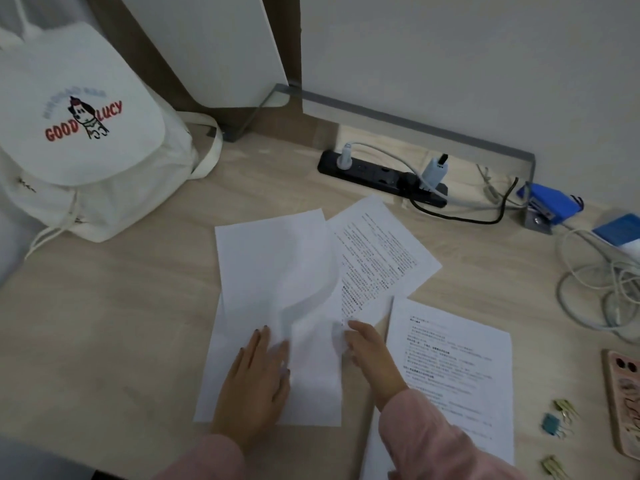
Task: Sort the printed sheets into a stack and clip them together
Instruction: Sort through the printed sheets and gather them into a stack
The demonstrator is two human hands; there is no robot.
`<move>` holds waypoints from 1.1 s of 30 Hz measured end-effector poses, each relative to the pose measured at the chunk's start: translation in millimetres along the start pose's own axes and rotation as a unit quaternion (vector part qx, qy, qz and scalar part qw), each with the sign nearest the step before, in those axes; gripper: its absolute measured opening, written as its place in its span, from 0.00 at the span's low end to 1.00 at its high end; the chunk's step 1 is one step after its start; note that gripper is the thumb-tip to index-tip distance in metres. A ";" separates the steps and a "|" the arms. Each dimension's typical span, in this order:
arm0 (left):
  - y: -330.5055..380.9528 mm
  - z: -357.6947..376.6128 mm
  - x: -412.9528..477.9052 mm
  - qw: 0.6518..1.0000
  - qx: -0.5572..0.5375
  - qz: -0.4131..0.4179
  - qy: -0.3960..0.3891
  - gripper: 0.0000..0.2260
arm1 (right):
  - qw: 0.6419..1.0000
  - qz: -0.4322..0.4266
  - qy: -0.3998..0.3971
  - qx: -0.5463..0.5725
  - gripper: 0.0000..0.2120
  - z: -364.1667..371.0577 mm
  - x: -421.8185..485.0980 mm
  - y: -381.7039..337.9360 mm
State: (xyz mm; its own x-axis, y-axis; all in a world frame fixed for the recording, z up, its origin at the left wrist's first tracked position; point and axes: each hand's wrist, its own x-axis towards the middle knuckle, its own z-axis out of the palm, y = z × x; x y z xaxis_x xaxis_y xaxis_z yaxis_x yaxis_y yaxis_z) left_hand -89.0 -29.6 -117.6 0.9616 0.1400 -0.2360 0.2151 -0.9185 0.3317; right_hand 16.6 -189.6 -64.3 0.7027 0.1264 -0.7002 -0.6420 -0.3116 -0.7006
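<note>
Printed sheets (450, 368) lay loose on the pale wooden bench (121, 323), not yet stacked. One was text-up at the right, an angled sheet (377, 258) lay text-up behind it, and two lay blank side up in the middle. The upper of these, the buckled sheet (277, 265), bowed up off the bench and overlapped the angled one. The left hand (254, 386) pressed flat, fingers straight, on the lower blank sheet (311, 393). The right hand (370, 358) pinched the buckled sheet's near edge (blurred, so the grip was only roughly visible). Both wrists wore pink sleeves. Small binder clips (554, 424) lay near the right edge, apart from the paper, beside a phone (623, 403). Further back were a black power strip (381, 176), a blue stapler (550, 204) and tangled white cables (595, 282). A white backpack (79, 133) stood at far left.
</note>
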 end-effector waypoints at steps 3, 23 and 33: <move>5.6 -0.6 -2.3 0.999 0.022 -0.008 -0.033 0.24 | 0.998 0.049 0.008 0.039 0.11 6.2 1.8 6.0; 31.9 -112.8 -27.2 0.952 -0.248 0.087 0.160 0.14 | 0.981 -0.061 -0.091 0.159 0.14 -21.3 -45.1 -47.6; 67.0 -199.2 -20.2 0.945 -0.252 0.118 0.172 0.11 | 0.960 -0.267 -0.025 -0.080 0.13 -54.9 -88.1 -99.3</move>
State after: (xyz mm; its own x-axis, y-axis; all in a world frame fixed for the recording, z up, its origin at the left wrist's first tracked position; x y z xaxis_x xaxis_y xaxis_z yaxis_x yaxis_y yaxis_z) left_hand -60.1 -20.3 91.3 0.9726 0.1452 0.1816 -0.0418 -0.6593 0.7507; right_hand 35.2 -221.5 74.5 0.9008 0.3516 -0.2547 -0.1357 -0.3294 -0.9344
